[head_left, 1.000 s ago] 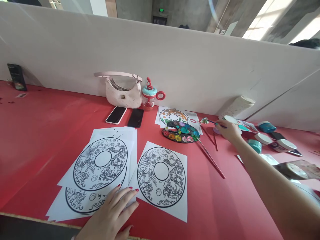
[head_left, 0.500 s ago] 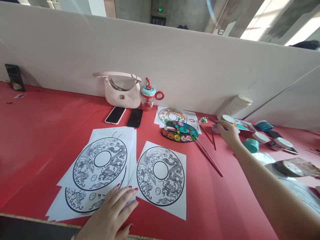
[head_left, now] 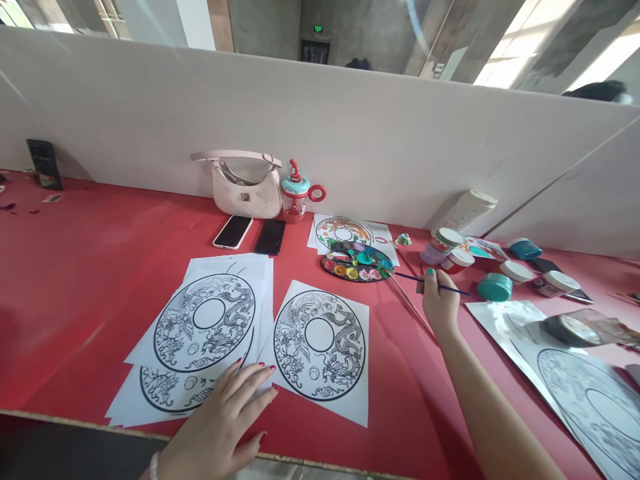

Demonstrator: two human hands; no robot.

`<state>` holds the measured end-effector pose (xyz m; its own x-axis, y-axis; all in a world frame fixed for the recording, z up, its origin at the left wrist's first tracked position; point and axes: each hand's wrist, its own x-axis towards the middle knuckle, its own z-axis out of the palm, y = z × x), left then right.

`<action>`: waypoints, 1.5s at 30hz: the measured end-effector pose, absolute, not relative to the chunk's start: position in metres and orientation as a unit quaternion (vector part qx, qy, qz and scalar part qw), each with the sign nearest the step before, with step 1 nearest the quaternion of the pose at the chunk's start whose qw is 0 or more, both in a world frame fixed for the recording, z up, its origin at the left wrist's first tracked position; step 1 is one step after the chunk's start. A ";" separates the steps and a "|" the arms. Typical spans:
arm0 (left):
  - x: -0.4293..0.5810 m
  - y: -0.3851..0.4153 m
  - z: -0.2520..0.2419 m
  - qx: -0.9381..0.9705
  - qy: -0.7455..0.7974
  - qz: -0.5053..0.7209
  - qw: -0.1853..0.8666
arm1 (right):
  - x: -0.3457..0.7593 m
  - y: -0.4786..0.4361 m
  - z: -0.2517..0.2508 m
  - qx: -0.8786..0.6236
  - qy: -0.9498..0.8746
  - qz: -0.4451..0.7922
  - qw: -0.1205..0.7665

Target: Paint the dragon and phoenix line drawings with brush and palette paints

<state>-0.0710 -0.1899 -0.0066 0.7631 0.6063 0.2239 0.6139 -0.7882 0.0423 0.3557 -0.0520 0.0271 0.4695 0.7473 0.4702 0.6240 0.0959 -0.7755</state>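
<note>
In my right hand (head_left: pixel 440 300) is a thin dark paintbrush (head_left: pixel 407 276), its tip at the right edge of a black paint palette (head_left: pixel 333 267) dotted with many colours. A second, longer brush (head_left: pixel 413 303) rests with its tip on the palette and its handle running toward me under my right hand. My left hand (head_left: pixel 227 417) lies with fingers spread on the lower edge of a stack of printed sheets (head_left: pixel 205 323). Beside it is a single sheet (head_left: pixel 320 347) with a ring-shaped dragon and phoenix outline, uncoloured.
A partly coloured sheet (head_left: pixel 320 237) lies behind the palette. Paint jars (head_left: pixel 495 287) and a white bottle (head_left: pixel 467 210) stand at right, near another printed sheet (head_left: pixel 530 333). Two phones (head_left: pixel 270 237), a pink handbag (head_left: pixel 245 197) and a cup (head_left: pixel 296 193) sit by the partition.
My right hand has drawn back toward me from beside the paint jars, bringing the brush tip to the palette. My left hand stays on the sheets. The view has shifted slightly.
</note>
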 end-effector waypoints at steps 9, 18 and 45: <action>-0.071 -0.190 -0.005 -0.936 -0.332 -0.114 -0.005 | 0.358 -0.034 0.040 -0.687 -0.568 0.030 0.453; -0.073 -0.192 -0.006 -0.939 -0.331 -0.093 0.011 | 0.357 -0.028 0.043 -0.689 -0.583 0.022 0.430; -0.070 -0.192 -0.002 -0.936 -0.332 -0.111 -0.036 | 0.337 -0.064 0.034 -0.632 -0.616 0.035 0.469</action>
